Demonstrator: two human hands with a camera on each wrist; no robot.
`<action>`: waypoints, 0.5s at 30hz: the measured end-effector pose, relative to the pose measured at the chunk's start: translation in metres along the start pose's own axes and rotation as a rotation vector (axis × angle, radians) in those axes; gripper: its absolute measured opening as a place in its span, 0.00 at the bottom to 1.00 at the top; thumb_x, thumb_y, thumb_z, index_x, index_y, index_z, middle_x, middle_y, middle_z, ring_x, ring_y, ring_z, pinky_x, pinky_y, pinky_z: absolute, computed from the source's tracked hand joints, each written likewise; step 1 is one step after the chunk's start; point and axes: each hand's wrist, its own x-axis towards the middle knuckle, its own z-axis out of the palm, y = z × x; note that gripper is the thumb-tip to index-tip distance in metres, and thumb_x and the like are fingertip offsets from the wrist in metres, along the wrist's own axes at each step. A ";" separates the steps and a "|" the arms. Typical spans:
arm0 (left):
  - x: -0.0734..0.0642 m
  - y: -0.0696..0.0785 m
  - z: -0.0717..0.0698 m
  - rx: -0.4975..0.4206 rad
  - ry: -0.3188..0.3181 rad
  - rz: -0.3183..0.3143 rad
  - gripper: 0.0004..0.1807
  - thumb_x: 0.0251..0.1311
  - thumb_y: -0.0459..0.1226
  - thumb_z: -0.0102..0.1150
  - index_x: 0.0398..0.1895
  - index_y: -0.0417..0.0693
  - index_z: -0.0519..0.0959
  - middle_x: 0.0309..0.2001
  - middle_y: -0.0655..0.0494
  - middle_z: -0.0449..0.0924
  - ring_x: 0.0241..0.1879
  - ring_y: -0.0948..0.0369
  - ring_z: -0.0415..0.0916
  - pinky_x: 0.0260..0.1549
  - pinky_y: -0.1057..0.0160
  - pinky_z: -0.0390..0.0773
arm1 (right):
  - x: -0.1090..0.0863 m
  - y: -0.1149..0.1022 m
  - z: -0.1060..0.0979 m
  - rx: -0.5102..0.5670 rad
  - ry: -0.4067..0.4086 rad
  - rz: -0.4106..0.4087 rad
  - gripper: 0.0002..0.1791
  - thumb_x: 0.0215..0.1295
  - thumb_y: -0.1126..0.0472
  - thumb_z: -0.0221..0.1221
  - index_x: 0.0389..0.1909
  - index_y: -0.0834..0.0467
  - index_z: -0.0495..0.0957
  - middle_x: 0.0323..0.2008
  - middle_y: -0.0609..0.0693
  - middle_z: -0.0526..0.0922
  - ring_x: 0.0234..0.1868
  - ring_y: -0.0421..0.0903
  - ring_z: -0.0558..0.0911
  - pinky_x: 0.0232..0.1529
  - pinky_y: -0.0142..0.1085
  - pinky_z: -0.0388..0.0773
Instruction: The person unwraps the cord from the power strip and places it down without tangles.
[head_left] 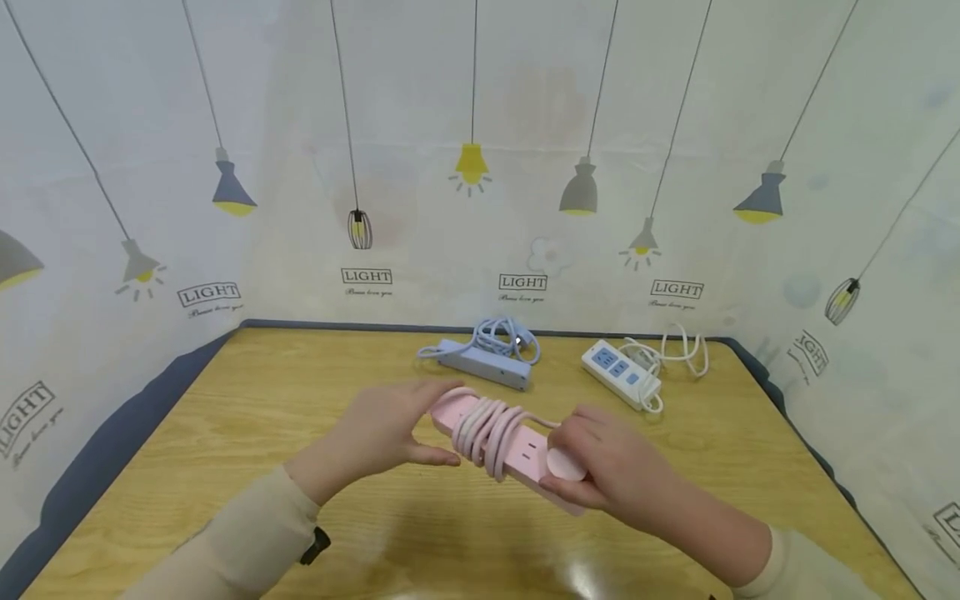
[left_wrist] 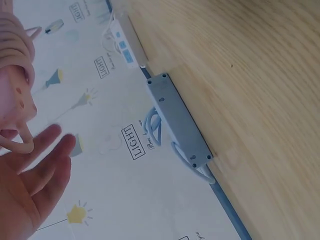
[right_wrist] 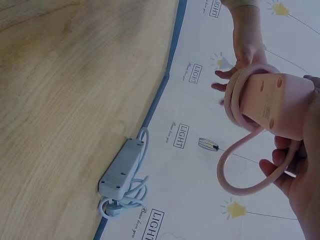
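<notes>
A pink power strip (head_left: 528, 456) is held tilted above the table, its pink cord (head_left: 487, 433) wound in several turns round its middle. My right hand (head_left: 611, 467) grips the strip's near right end, with the thumb and fingers about a pale round piece (head_left: 566, 464) that looks like the plug. In the right wrist view a loop of the cord (right_wrist: 222, 172) runs down to the fingers. My left hand (head_left: 382, 433) is at the other end, thumb and fingers extended and spread. The left wrist view shows its fingers (left_wrist: 55, 170) loose beside the strip's cord end.
Towards the back of the wooden table (head_left: 300, 375) lies a blue power strip (head_left: 487, 364) with its cord bundled behind it. To its right rests a white power strip (head_left: 618, 375) with blue sockets and a loose white cord (head_left: 686, 354). A lamp-printed curtain (head_left: 420, 208) surrounds the table.
</notes>
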 end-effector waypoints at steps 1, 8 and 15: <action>0.000 0.000 -0.001 0.011 0.024 0.000 0.49 0.42 0.62 0.72 0.66 0.48 0.68 0.56 0.48 0.77 0.51 0.51 0.78 0.42 0.51 0.80 | 0.001 0.001 -0.001 -0.001 0.009 0.015 0.23 0.73 0.39 0.46 0.34 0.54 0.73 0.28 0.41 0.72 0.30 0.38 0.67 0.28 0.27 0.65; 0.002 0.007 -0.001 -0.048 0.245 -0.067 0.43 0.50 0.53 0.72 0.66 0.44 0.67 0.57 0.47 0.73 0.53 0.50 0.74 0.46 0.52 0.78 | 0.005 0.002 -0.004 -0.028 0.053 0.109 0.24 0.74 0.38 0.44 0.34 0.54 0.74 0.29 0.41 0.73 0.29 0.37 0.67 0.28 0.30 0.66; 0.000 0.009 0.003 -0.178 0.282 -0.268 0.29 0.64 0.48 0.61 0.61 0.39 0.68 0.48 0.46 0.77 0.41 0.53 0.78 0.36 0.54 0.79 | 0.015 0.001 -0.002 -0.089 0.120 0.051 0.26 0.74 0.38 0.43 0.32 0.56 0.74 0.27 0.43 0.74 0.29 0.41 0.71 0.29 0.36 0.68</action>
